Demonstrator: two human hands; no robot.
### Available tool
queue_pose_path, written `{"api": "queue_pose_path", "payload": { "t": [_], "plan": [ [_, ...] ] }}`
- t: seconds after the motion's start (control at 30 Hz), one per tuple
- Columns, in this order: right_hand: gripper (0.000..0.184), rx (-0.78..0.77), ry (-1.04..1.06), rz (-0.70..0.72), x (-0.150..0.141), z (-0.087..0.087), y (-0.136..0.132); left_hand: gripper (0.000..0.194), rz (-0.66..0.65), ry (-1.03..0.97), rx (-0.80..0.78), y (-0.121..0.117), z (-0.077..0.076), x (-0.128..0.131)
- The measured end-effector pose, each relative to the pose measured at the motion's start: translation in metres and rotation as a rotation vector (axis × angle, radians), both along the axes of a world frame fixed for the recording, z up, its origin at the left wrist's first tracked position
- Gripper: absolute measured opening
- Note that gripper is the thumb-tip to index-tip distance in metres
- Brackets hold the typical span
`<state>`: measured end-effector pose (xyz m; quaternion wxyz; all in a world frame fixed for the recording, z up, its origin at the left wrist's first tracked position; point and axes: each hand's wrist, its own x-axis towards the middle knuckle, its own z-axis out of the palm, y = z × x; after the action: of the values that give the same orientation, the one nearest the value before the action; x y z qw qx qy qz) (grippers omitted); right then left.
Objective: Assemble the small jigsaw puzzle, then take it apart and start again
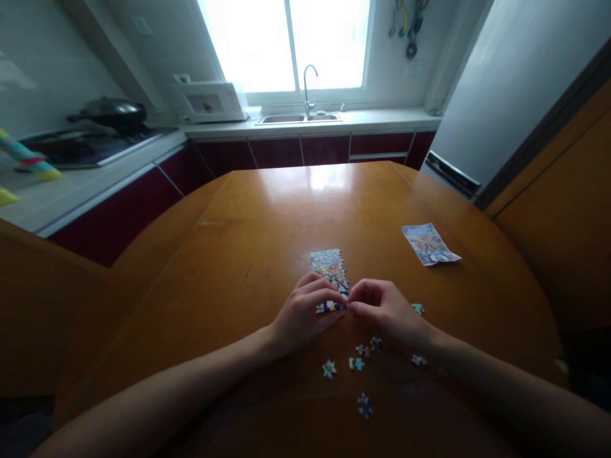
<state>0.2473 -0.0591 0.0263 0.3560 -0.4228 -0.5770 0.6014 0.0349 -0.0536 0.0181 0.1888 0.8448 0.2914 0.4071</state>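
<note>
On the brown table (296,216), the part-joined puzzle (327,262) lies partly under the left hand (305,308), whose grip cannot be told, while the right hand (389,312) pinches its edge; probably light and stiff, it is safest held by borders, lest joints open.

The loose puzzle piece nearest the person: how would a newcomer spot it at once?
Start at the big brown table and find the right hand. Below it in the picture, loose pieces lie scattered. The puzzle piece you want looks dark bluish, farthest down and apart from the others.
</note>
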Motion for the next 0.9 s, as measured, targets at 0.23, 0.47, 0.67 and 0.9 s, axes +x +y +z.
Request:
{"api": "queue_pose_path", "payload": {
  "t": [0.23,0.47,0.67,0.9],
  "plan": [
    [0.014,0.076,-0.119,0.037,0.004,-0.001,0.004,0.008,-0.006,0.101,0.083,0.003,-0.002,-0.002],
    [0.014,0.276,-0.316,-0.135,0.017,-0.011,0.023,0.015,0.027,0.353,0.134,0.004,-0.005,-0.005],
    [0.012,0.307,-0.429,-0.095,0.02,-0.016,0.029,0.026,-0.063,0.514,0.102,0.001,-0.003,-0.005],
    [0.011,0.321,-0.427,-0.037,0.016,-0.017,0.028,0.029,-0.094,0.574,0.064,0.001,-0.005,-0.006]
  ]
}}
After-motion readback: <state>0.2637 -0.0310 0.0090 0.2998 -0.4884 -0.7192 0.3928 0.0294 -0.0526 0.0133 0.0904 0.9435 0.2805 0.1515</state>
